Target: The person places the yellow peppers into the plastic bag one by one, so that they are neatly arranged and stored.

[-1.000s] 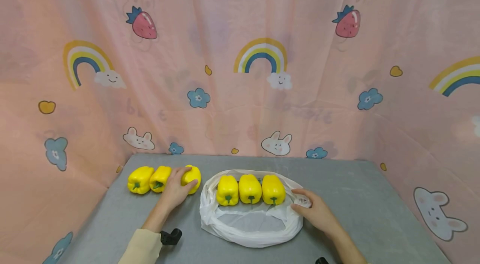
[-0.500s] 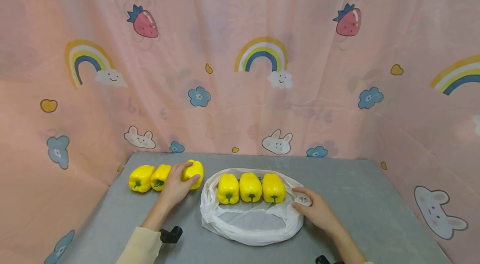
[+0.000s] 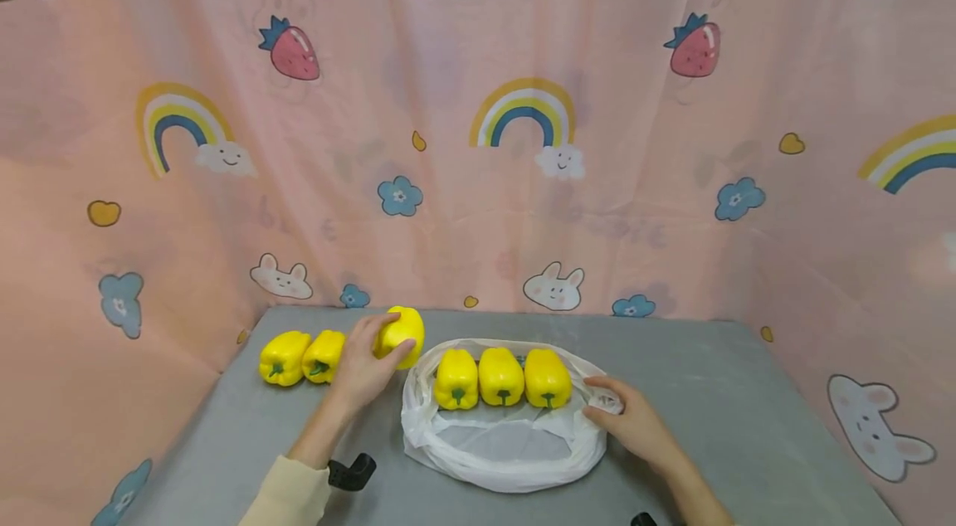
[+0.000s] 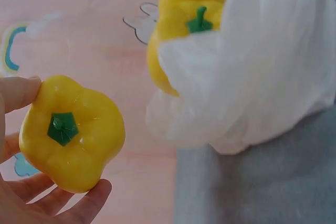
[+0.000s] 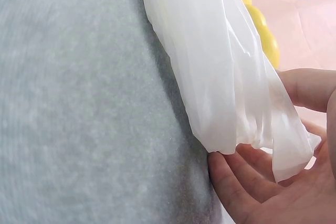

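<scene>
My left hand grips a yellow bell pepper between thumb and fingers, up beside the left rim of a white plastic bag. The left wrist view shows that bell pepper with its green stem toward the camera. Three more yellow bell peppers sit in a row inside the open bag, stems to the front. At the bag's right side my right hand holds its edge. Seen from the right wrist, the thin bag lies between the thumb and the fingers.
Two other yellow bell peppers lie side by side at the back left of the grey table. Behind the table hangs a pink printed curtain. A black wrist mount sticks out from the left wrist.
My left hand has lifted the bell pepper and carried it right, away from the two at the left and toward the bag. The right hand has stayed at the bag's edge.
</scene>
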Tool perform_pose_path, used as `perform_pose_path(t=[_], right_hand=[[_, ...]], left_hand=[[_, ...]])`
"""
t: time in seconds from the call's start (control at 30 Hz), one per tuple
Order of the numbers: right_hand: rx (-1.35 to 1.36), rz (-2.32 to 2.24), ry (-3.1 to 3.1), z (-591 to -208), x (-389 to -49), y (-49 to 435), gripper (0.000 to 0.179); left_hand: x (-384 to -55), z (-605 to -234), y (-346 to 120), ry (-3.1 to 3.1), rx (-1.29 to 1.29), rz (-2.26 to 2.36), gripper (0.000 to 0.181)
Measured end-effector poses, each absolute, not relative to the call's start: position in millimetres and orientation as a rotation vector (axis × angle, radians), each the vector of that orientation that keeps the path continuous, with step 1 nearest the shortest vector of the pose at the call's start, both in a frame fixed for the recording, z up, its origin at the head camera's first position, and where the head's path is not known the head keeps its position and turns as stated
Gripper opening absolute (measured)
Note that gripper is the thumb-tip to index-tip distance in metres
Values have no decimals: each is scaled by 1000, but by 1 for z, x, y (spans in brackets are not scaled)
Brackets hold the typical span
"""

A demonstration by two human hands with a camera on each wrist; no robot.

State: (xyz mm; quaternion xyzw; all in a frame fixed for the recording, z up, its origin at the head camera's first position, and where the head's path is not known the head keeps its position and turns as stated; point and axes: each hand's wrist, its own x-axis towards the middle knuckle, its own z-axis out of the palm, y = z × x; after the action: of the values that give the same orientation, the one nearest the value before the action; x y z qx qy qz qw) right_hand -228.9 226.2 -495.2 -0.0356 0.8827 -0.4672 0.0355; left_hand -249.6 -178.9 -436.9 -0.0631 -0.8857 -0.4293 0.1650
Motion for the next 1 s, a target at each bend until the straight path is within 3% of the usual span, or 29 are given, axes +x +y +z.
perform_pose_path(t=[0.5, 1.0], right_hand=[[-98, -1431, 2730, -499, -231, 228, 52], [-93, -1440, 2707, -497, -231, 226, 53]], left_hand=[[-229, -432, -140, -2420, -468, -1303, 50], [-213, -431, -103, -2422, -580, -1476, 52]])
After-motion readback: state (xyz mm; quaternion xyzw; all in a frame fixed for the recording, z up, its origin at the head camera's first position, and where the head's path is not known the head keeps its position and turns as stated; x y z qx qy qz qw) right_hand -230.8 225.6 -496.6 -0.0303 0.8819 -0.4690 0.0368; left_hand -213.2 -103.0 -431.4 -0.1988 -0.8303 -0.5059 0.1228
